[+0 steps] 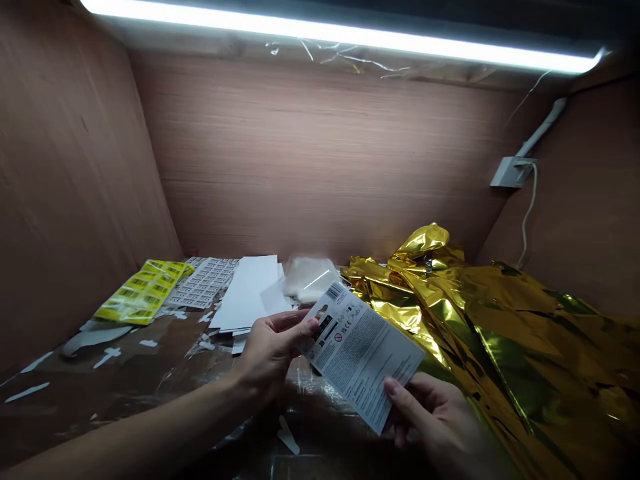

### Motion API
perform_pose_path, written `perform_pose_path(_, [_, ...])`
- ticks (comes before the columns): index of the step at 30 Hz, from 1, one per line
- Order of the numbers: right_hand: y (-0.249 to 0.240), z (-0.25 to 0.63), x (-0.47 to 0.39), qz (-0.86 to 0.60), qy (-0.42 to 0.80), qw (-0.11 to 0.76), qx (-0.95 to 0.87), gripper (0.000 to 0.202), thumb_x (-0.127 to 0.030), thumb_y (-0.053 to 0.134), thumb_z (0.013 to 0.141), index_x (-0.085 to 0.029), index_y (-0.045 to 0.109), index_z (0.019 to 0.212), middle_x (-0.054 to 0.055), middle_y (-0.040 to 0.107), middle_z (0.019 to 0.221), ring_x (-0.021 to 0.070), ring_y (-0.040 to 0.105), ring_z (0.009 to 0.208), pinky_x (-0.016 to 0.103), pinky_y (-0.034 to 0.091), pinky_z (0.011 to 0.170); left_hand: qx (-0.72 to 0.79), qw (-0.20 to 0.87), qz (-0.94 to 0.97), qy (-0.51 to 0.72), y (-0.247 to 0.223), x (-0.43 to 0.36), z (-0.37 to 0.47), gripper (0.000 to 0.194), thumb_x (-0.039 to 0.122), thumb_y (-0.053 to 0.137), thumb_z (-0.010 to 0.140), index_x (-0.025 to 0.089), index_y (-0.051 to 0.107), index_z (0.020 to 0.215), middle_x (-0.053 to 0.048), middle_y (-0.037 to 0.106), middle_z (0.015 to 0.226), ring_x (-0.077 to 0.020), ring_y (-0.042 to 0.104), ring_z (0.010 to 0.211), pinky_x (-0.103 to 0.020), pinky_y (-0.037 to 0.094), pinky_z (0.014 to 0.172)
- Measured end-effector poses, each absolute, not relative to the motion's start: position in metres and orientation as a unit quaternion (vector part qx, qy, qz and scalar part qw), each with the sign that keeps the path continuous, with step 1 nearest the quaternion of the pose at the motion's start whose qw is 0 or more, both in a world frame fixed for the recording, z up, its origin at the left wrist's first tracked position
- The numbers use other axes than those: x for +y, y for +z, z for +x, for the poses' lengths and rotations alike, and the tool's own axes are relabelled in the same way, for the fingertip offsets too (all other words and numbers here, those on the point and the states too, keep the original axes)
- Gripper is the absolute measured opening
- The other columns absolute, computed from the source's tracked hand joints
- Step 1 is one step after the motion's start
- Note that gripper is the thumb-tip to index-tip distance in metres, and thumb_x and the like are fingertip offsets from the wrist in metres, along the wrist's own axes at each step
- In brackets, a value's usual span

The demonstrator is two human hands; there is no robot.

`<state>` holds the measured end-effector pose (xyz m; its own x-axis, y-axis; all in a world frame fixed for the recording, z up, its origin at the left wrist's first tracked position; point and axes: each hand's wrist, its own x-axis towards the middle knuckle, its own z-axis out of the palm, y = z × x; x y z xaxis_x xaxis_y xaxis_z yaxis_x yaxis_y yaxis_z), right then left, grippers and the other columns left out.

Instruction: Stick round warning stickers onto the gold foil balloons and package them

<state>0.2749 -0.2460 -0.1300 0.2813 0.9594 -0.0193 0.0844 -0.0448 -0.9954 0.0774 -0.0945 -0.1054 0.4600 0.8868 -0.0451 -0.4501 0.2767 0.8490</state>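
the card [367,357] looks like smooth paper, the foil [520,333] glossy and metallic, the wall [325,153] grained wood.

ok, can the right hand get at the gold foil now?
Likely yes: the right hand looks close to the gold foil, nothing visible between, but it's holding the printed card.

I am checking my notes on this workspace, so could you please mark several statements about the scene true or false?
1. The left hand and right hand both hold the printed card. True.
2. The card lies flat on the table. False: both hands hold it up.
3. The gold foil lies right of the white paper stack. True.
4. The foil is folded neatly. False: it is crumpled.
5. The overhead light tube is lit. True.
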Motion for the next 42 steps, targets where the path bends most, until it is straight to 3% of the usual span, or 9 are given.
perform_pose_path(12, [-0.129, 0.267, -0.232, -0.574, 0.377, 0.598, -0.414, 0.051, -0.064, 0.080, 0.079, -0.016, 0.068, 0.070, 0.001, 0.063, 0.059, 0.0173, 0.065, 0.053, 0.028, 0.060, 0.053, 0.247, 0.786, 0.376, 0.424, -0.105, -0.096, 0.077, 0.045, 0.027, 0.099, 0.064, 0.006, 0.082, 0.100, -0.015, 0.081, 0.096, -0.0181, 0.074, 0.080, -0.023, 0.061, 0.071])
perform_pose_path(18, [-0.149, 0.272, -0.231, -0.551, 0.388, 0.626, -0.393, 0.045, -0.060, 0.078, 0.084, -0.017, 0.067, 0.075, 0.006, 0.072, 0.070, 0.0174, 0.065, 0.061, 0.024, 0.053, 0.055, 0.252, 0.791, 0.359, 0.427, -0.114, -0.100, 0.081, 0.048, 0.030, 0.101, 0.059, 0.010, 0.083, 0.100, -0.013, 0.082, 0.098, -0.0176, 0.074, 0.083, -0.022, 0.061, 0.073])
perform_pose_path(22, [-0.150, 0.271, -0.231, -0.537, 0.397, 0.645, -0.371, 0.041, -0.056, 0.080, 0.083, -0.017, 0.070, 0.078, 0.007, 0.075, 0.076, 0.0195, 0.066, 0.065, 0.028, 0.056, 0.062, 0.242, 0.795, 0.363, 0.421, -0.115, -0.104, 0.081, 0.049, 0.031, 0.101, 0.061, 0.010, 0.083, 0.102, -0.013, 0.082, 0.099, -0.0167, 0.074, 0.084, -0.020, 0.061, 0.073])
perform_pose_path(27, [-0.143, 0.276, -0.235, -0.535, 0.382, 0.662, -0.358, 0.040, -0.055, 0.082, 0.081, -0.016, 0.074, 0.077, 0.008, 0.075, 0.075, 0.0192, 0.066, 0.063, 0.027, 0.056, 0.059, 0.225, 0.795, 0.381, 0.415, -0.109, -0.100, 0.078, 0.041, 0.031, 0.098, 0.067, 0.009, 0.083, 0.099, -0.014, 0.081, 0.099, -0.0177, 0.074, 0.081, -0.025, 0.062, 0.073])
perform_pose_path(33, [-0.130, 0.292, -0.232, -0.562, 0.333, 0.663, -0.365, 0.039, -0.053, 0.085, 0.078, -0.018, 0.083, 0.097, 0.011, 0.080, 0.090, 0.0225, 0.069, 0.067, 0.029, 0.056, 0.058, 0.207, 0.793, 0.395, 0.415, -0.111, -0.094, 0.076, 0.040, 0.036, 0.095, 0.071, 0.011, 0.083, 0.100, -0.014, 0.081, 0.100, -0.0208, 0.076, 0.089, -0.030, 0.062, 0.087])
perform_pose_path(42, [-0.124, 0.291, -0.225, -0.568, 0.315, 0.665, -0.368, 0.039, -0.055, 0.082, 0.080, -0.018, 0.083, 0.094, 0.010, 0.079, 0.085, 0.0238, 0.069, 0.068, 0.030, 0.056, 0.059, 0.191, 0.766, 0.444, 0.423, -0.117, -0.099, 0.079, 0.037, 0.033, 0.089, 0.080, 0.013, 0.082, 0.110, -0.014, 0.080, 0.108, -0.0264, 0.076, 0.098, -0.038, 0.059, 0.097])
